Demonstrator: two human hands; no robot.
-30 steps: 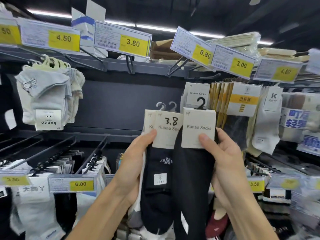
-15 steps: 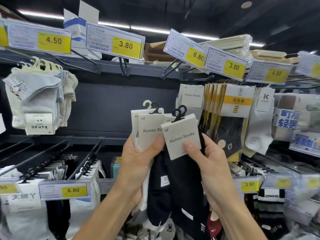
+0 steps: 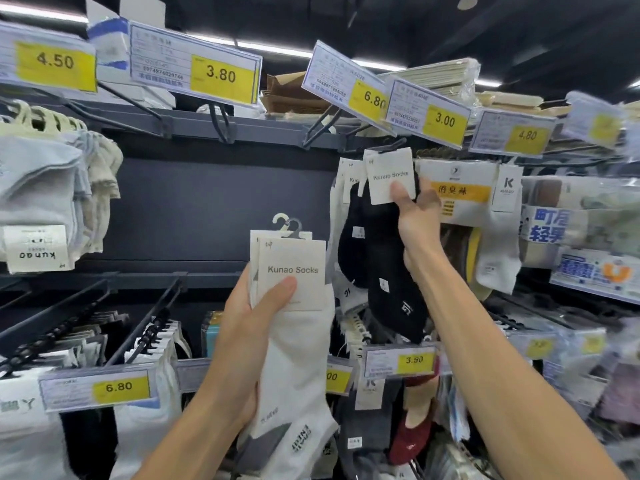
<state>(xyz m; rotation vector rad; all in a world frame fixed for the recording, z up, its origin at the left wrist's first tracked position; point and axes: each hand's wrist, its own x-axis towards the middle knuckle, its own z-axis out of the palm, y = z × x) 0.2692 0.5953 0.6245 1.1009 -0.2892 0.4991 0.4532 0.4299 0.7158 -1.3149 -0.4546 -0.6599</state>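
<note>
While the head view looks up at the rack, the left hand (image 3: 249, 327) curls round a stack of white socks (image 3: 294, 362) at mid-shelf, thumb on the header card (image 3: 292, 271). The right hand (image 3: 415, 216) pinches the black socks (image 3: 381, 265) just under the top rail (image 3: 270, 129). Judgement: light, limp fabric, so grip the stiff card, not the toe.

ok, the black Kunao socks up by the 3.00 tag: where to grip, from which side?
Pinch the card header at its lower right corner, thumb in front, coming from below, as the right hand does. The card is flat and stiff, the black socks under it hang limp, and its top hook is left free.
</note>
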